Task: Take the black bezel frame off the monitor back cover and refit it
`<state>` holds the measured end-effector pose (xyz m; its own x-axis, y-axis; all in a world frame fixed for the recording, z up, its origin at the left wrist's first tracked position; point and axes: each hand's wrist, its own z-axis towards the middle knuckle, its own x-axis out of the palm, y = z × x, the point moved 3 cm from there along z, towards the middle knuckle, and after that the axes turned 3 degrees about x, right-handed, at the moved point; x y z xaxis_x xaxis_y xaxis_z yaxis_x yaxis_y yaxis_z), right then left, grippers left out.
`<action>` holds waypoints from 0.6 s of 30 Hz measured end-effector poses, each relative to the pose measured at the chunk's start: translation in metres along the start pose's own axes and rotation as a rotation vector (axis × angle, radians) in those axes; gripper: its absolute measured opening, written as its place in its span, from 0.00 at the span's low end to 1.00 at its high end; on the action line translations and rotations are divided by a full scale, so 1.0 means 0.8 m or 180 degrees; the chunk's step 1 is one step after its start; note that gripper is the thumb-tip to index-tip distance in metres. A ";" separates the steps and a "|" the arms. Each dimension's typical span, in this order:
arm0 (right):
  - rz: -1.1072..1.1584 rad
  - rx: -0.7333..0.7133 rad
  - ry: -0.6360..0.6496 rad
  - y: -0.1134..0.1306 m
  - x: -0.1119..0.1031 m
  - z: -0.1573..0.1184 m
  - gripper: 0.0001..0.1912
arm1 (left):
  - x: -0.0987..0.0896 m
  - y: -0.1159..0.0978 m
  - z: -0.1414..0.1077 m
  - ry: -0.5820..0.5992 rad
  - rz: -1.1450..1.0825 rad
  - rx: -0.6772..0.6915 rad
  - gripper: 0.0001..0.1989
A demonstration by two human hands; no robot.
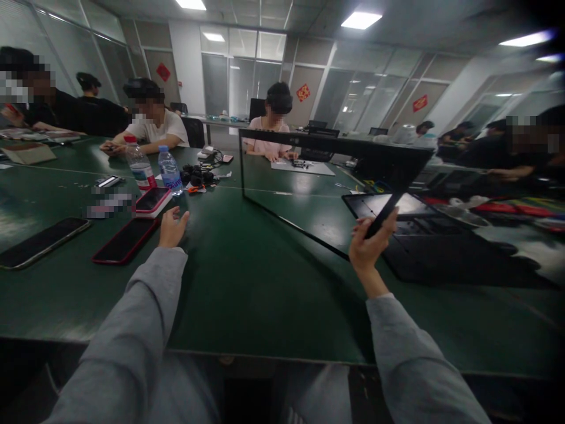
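My right hand [369, 247] grips a thin black laptop screen bezel [335, 145] by its right side. The bezel is an empty rectangular frame, tilted up over the green table [265, 294], and the table shows through its opening. My left hand [173, 228] is raised over the table with fingers apart, holding nothing. Just left of it lie a phone in a red case [126, 241] and another phone with a pink-red rim [153, 199] on a white box. Beside my right hand rests a dark, flat laptop part [441, 253].
A larger black phone [44, 241] lies far left. Two plastic bottles, one red-capped [140, 168] and one blue-capped [169, 171], stand behind the phones. Black cables [194, 175] lie past them. Several people sit around the table, one opposite [270, 126] at a white board.
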<state>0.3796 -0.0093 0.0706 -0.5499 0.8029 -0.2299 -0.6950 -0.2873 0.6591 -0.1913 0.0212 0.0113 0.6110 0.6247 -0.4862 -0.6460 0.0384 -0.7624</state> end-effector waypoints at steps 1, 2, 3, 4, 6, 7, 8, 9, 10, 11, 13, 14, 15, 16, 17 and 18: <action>0.0142 0.0045 0.0060 0.006 0.004 -0.004 0.38 | 0.003 -0.001 0.000 -0.0013 -0.0165 0.0016 0.31; 0.0253 0.0042 0.0127 0.012 0.008 -0.007 0.38 | 0.006 -0.003 0.000 -0.0033 -0.0315 0.0013 0.34; 0.0340 0.0024 0.0197 0.017 0.013 -0.011 0.37 | 0.009 -0.005 0.000 -0.0065 -0.0447 -0.0006 0.37; 0.0415 0.0032 0.0255 0.020 0.019 -0.013 0.36 | 0.011 -0.007 0.000 -0.0097 -0.0564 -0.0039 0.39; 0.0543 0.0092 0.0389 0.020 0.033 -0.016 0.34 | 0.012 -0.012 -0.002 -0.0097 -0.0790 -0.0179 0.40; 0.0596 0.0154 0.0472 0.017 0.041 -0.016 0.34 | 0.013 -0.013 -0.003 -0.0001 -0.0918 -0.0266 0.38; 0.0640 0.0237 0.0551 0.013 0.051 -0.016 0.33 | 0.014 -0.015 -0.004 0.0137 -0.1054 -0.0351 0.34; 0.0677 0.0331 0.0628 0.007 0.061 -0.016 0.33 | 0.015 -0.015 -0.005 0.0296 -0.1183 -0.0407 0.31; 0.0710 0.0423 0.0698 0.000 0.072 -0.016 0.32 | 0.016 -0.016 -0.007 0.0429 -0.1286 -0.0421 0.28; 0.0741 0.0506 0.0746 -0.007 0.083 -0.016 0.32 | 0.015 -0.016 -0.008 0.0503 -0.1349 -0.0401 0.28; 0.0789 0.0634 0.0804 -0.023 0.102 -0.017 0.30 | 0.014 -0.017 -0.009 0.0490 -0.1375 -0.0324 0.28; 0.0800 0.0694 0.0851 -0.031 0.111 -0.019 0.28 | 0.013 -0.017 -0.010 0.0460 -0.1365 -0.0298 0.27; 0.0808 0.0764 0.0931 -0.039 0.118 -0.020 0.27 | 0.013 -0.017 -0.010 0.0450 -0.1364 -0.0289 0.27; 0.0806 0.0850 0.1034 -0.046 0.125 -0.022 0.25 | 0.013 -0.017 -0.010 0.0445 -0.1377 -0.0301 0.27; 0.0795 0.0938 0.1150 -0.054 0.130 -0.024 0.23 | 0.014 -0.017 -0.010 0.0452 -0.1398 -0.0318 0.26; 0.0784 0.1018 0.1266 -0.060 0.133 -0.025 0.21 | 0.014 -0.018 -0.010 0.0458 -0.1409 -0.0332 0.26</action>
<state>0.3449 0.0797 0.0001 -0.8533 0.4558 -0.2532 -0.3833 -0.2191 0.8973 -0.1715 0.0217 0.0130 0.8790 0.4513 -0.1537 -0.2644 0.1933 -0.9448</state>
